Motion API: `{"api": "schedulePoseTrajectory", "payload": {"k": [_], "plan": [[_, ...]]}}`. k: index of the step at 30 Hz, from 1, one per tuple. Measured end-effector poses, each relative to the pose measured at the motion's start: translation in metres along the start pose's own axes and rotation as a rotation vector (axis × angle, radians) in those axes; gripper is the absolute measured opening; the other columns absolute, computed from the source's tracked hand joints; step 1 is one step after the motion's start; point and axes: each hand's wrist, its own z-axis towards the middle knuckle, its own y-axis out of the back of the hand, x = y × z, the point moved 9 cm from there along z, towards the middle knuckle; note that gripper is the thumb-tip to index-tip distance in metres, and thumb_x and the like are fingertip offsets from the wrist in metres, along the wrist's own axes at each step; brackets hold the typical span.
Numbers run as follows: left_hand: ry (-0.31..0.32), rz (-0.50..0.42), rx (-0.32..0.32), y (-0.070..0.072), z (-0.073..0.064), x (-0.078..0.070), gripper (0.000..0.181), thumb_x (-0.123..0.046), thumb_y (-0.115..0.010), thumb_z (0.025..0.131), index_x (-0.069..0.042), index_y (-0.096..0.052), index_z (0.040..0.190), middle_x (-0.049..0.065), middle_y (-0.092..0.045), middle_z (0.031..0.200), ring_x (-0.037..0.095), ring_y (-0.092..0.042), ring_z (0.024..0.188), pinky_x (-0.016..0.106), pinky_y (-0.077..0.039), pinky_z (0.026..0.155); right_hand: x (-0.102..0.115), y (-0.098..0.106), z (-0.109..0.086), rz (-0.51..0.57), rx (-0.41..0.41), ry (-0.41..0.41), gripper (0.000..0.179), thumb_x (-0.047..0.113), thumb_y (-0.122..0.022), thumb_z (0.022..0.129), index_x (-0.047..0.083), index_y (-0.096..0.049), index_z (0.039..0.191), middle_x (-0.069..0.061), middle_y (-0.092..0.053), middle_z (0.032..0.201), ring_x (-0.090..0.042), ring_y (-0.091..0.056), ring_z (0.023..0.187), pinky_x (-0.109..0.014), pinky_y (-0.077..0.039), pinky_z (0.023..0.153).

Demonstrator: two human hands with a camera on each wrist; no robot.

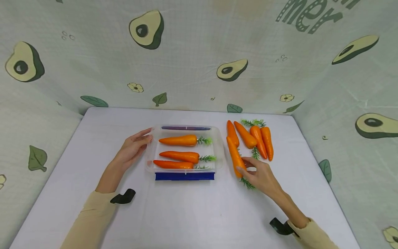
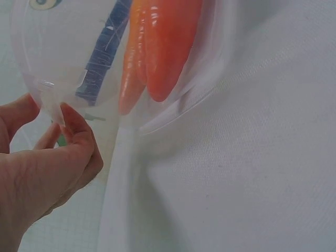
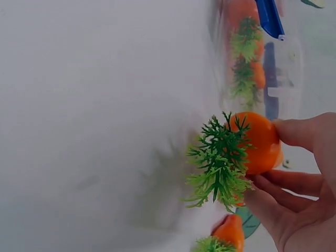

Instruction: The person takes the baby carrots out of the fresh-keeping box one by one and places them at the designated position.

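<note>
My left hand (image 1: 133,149) pinches the left rim of a clear plastic box (image 1: 219,148) with blue side latches. In the left wrist view, thumb and fingers hold the box's clear edge (image 2: 50,105). Inside lie 3 toy carrots with green tops: an upper carrot (image 1: 178,140), a middle carrot (image 1: 180,156) and a lower carrot (image 1: 174,164). To the box's right, my right hand (image 1: 259,174) grips another toy carrot (image 1: 234,155) near its leafy end. The right wrist view shows this carrot's round orange end (image 3: 262,142) between thumb and fingers, its green leaves (image 3: 218,163) facing the camera.
Several more toy carrots (image 1: 267,141) lie in a group at the table's back right, just beyond my right hand. A blue latch (image 1: 185,176) hangs down along the box's near side. The white table (image 1: 186,214) meets an avocado-print cloth (image 1: 186,79) at the back and sides.
</note>
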Motion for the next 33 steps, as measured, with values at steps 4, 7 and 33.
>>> {"api": "schedulePoseTrajectory", "payload": {"k": [4, 7, 33], "plan": [[0.001, -0.008, -0.005, 0.0, -0.001, 0.0, 0.062, -0.029, -0.067, 0.102, -0.017, -0.043, 0.158, 0.001, -0.049, 0.138, 0.016, -0.048, 0.124, 0.024, -0.037, 0.114, -0.006, -0.008, -0.006, -0.005, 0.033, -0.028, 0.042, 0.013, -0.079, 0.092, -0.009, -0.066, 0.126, -0.018, -0.073, 0.11, -0.031, -0.071, 0.096, -0.034, -0.063, 0.074], [-0.001, -0.011, -0.004, 0.0, -0.002, 0.0, 0.062, -0.028, -0.067, 0.102, -0.017, -0.043, 0.158, 0.001, -0.049, 0.138, 0.015, -0.049, 0.123, 0.025, -0.037, 0.115, -0.009, -0.013, -0.008, -0.015, 0.064, -0.05, 0.042, 0.014, -0.078, 0.093, -0.011, -0.066, 0.125, -0.02, -0.073, 0.112, -0.031, -0.072, 0.094, -0.035, -0.063, 0.074], [-0.018, -0.025, 0.007, 0.0, 0.0, 0.0, 0.061, -0.026, -0.067, 0.102, -0.015, -0.043, 0.158, 0.004, -0.047, 0.143, 0.015, -0.049, 0.125, 0.026, -0.037, 0.114, 0.003, -0.009, 0.005, -0.114, 0.115, -0.11, 0.04, 0.019, -0.077, 0.095, -0.01, -0.067, 0.121, -0.012, -0.071, 0.101, -0.024, -0.069, 0.088, -0.034, -0.062, 0.075]]}}
